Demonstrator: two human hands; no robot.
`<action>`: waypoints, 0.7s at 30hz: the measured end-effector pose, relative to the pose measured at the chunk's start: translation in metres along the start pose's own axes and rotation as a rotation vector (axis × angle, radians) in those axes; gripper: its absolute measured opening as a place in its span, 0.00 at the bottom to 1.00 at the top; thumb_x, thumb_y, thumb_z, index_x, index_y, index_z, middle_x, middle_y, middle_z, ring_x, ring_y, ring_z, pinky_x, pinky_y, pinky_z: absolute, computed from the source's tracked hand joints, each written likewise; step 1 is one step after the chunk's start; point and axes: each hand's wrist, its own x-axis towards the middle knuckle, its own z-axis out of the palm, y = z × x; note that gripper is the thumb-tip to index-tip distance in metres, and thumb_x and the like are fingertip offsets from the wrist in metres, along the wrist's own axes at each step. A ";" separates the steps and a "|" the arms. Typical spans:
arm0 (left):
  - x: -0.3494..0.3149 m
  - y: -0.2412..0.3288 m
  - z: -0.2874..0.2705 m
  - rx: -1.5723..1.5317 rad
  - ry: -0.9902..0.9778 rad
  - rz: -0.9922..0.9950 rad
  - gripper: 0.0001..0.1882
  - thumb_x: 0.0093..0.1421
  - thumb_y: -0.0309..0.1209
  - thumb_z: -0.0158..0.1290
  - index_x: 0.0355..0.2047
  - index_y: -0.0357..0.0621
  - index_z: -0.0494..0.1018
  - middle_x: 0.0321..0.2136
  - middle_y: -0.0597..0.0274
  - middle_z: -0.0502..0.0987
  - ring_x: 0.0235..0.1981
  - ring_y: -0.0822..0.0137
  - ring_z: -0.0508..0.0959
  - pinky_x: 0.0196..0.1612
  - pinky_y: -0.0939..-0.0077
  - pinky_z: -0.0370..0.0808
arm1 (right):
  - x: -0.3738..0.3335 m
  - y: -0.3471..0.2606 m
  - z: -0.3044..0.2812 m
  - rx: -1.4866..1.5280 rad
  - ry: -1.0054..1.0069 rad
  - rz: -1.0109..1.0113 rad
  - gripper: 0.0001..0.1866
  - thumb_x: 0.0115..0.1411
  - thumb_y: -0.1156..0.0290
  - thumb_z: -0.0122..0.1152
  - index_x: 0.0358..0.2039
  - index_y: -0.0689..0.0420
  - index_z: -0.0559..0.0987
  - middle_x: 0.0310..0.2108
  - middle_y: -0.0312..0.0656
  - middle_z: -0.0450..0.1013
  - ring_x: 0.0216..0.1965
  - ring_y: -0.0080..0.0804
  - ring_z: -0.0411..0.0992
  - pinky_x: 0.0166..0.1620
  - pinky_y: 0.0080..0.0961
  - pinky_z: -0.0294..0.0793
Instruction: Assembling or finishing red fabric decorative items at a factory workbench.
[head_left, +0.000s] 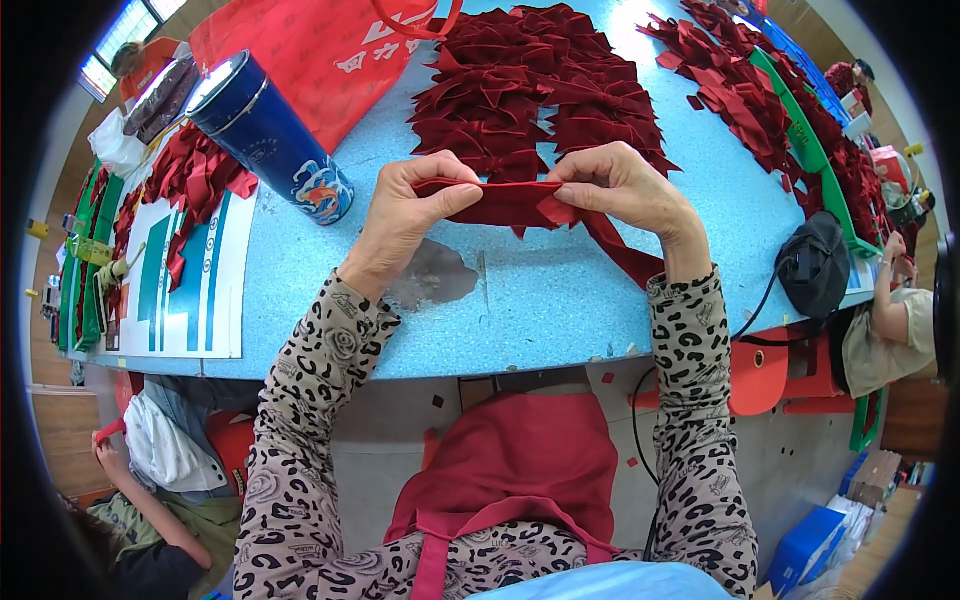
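My left hand (405,215) and my right hand (625,192) pinch the two ends of a dark red velvet ribbon strip (510,203), stretched flat between them just above the light blue table (540,300). A loose tail of the ribbon (625,252) trails down to the right past my right wrist. Just beyond my hands lies a big pile of finished dark red bows (540,85).
A dark blue cylindrical flask (270,135) stands left of my hands, with a red bag (320,50) behind it. More red ribbon (190,175) lies at left and along a green strip (790,125) at right. A black pouch (815,262) sits at the right edge. Other people sit at both sides.
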 end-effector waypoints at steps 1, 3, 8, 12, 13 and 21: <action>0.000 0.000 0.001 0.007 -0.003 0.008 0.03 0.53 0.27 0.58 0.26 0.40 0.77 0.23 0.72 0.72 0.28 0.80 0.68 0.34 0.84 0.64 | -0.001 0.002 0.000 0.023 0.007 0.001 0.09 0.55 0.70 0.59 0.33 0.61 0.80 0.21 0.33 0.73 0.23 0.18 0.67 0.29 0.17 0.67; 0.000 -0.001 0.002 0.016 -0.004 0.010 0.04 0.53 0.27 0.58 0.25 0.40 0.77 0.23 0.72 0.72 0.28 0.80 0.68 0.34 0.84 0.64 | -0.003 0.005 0.001 0.068 0.020 0.003 0.09 0.55 0.70 0.58 0.33 0.61 0.80 0.21 0.32 0.73 0.23 0.17 0.66 0.28 0.16 0.66; -0.006 0.001 0.004 0.036 -0.020 -0.012 0.04 0.52 0.26 0.58 0.25 0.39 0.76 0.23 0.71 0.70 0.28 0.79 0.66 0.34 0.84 0.62 | -0.009 0.004 0.003 0.016 -0.009 -0.008 0.09 0.55 0.71 0.58 0.33 0.63 0.80 0.21 0.33 0.73 0.22 0.17 0.68 0.27 0.15 0.68; -0.020 0.003 0.004 0.018 -0.038 -0.026 0.04 0.52 0.27 0.58 0.24 0.41 0.76 0.22 0.72 0.72 0.27 0.80 0.68 0.34 0.85 0.64 | -0.033 -0.011 0.013 0.133 -0.020 0.107 0.08 0.55 0.73 0.58 0.33 0.64 0.80 0.21 0.35 0.74 0.21 0.17 0.70 0.27 0.14 0.69; -0.022 0.001 0.006 0.000 -0.046 -0.030 0.04 0.52 0.28 0.58 0.25 0.41 0.76 0.22 0.72 0.73 0.27 0.80 0.69 0.34 0.85 0.65 | -0.043 -0.015 0.011 0.131 -0.034 0.171 0.08 0.56 0.74 0.58 0.33 0.64 0.79 0.22 0.35 0.74 0.22 0.17 0.70 0.27 0.14 0.70; -0.044 -0.002 0.029 -0.081 -0.122 -0.092 0.03 0.52 0.25 0.57 0.24 0.41 0.75 0.24 0.73 0.70 0.28 0.81 0.67 0.34 0.86 0.62 | -0.104 -0.032 -0.012 -0.218 -0.045 0.340 0.07 0.51 0.75 0.59 0.29 0.65 0.79 0.22 0.39 0.75 0.23 0.22 0.73 0.27 0.18 0.71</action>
